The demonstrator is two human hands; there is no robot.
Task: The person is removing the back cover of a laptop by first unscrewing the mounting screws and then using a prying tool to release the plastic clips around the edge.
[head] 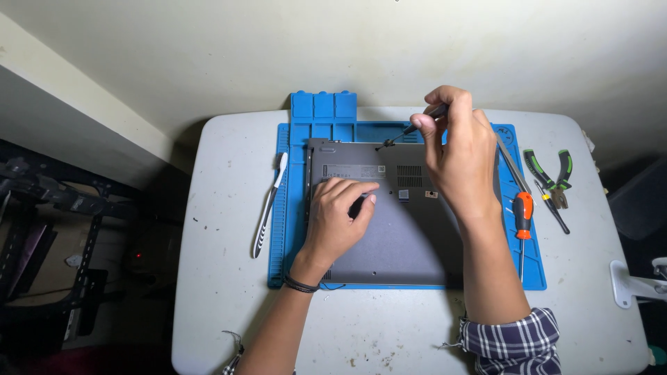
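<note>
A grey laptop (406, 236) lies bottom side up on a blue work mat (535, 271). My right hand (462, 156) grips a small dark screwdriver (410, 129) whose tip touches the laptop's far edge near the middle. My left hand (337, 215) rests on the laptop's left half with its fingers curled; a small dark thing shows under the fingertips, and I cannot tell what it is.
A white toothbrush (269, 205) lies left of the mat on the white table (215, 278). An orange-handled screwdriver (522, 222) and metal tweezers (513, 163) lie on the mat's right side. Green-handled pliers (549, 173) and a thin dark tool (554, 208) lie further right.
</note>
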